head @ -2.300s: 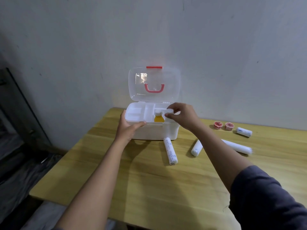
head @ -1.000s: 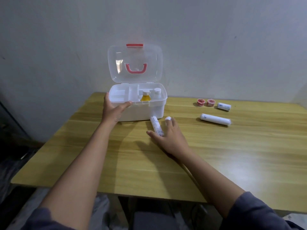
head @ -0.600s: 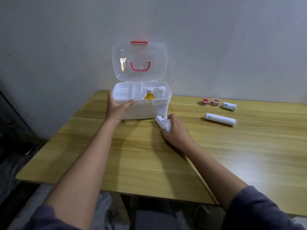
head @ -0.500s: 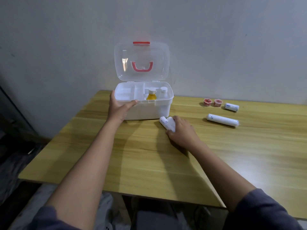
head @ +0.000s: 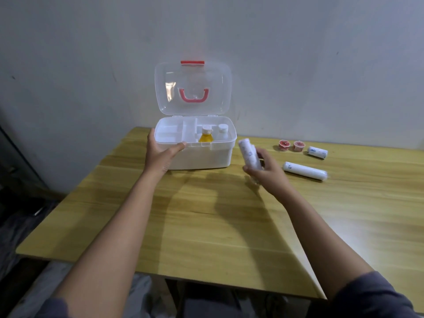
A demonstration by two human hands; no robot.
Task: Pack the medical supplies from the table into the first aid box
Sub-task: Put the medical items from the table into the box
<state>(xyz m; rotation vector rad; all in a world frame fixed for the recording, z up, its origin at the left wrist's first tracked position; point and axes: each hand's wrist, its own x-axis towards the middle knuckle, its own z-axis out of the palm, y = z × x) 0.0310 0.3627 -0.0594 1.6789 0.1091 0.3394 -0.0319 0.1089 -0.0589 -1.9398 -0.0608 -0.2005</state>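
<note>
The white first aid box [head: 202, 157] stands open on the table, its clear lid [head: 192, 88] upright against the wall. A white divided tray fills its left part; a yellow bottle [head: 205, 136] and a white bottle [head: 222, 131] stand in its right part. My left hand [head: 160, 154] grips the box's front left rim. My right hand [head: 268, 173] is raised just right of the box and is shut on two white bandage rolls [head: 249, 154], held tilted upright. A long white roll [head: 305, 171], a short white roll [head: 317, 152] and two small red cups [head: 291, 145] lie on the table to the right.
The wooden table [head: 206, 226] reaches to a grey wall behind the box. Its front edge and left edge drop off to a dark floor. The remaining supplies lie at the back right of the table.
My right hand gathered the two rolls lying in front of the box, lifted them off the table and moved right and up. My left hand kept its hold on the box rim.
</note>
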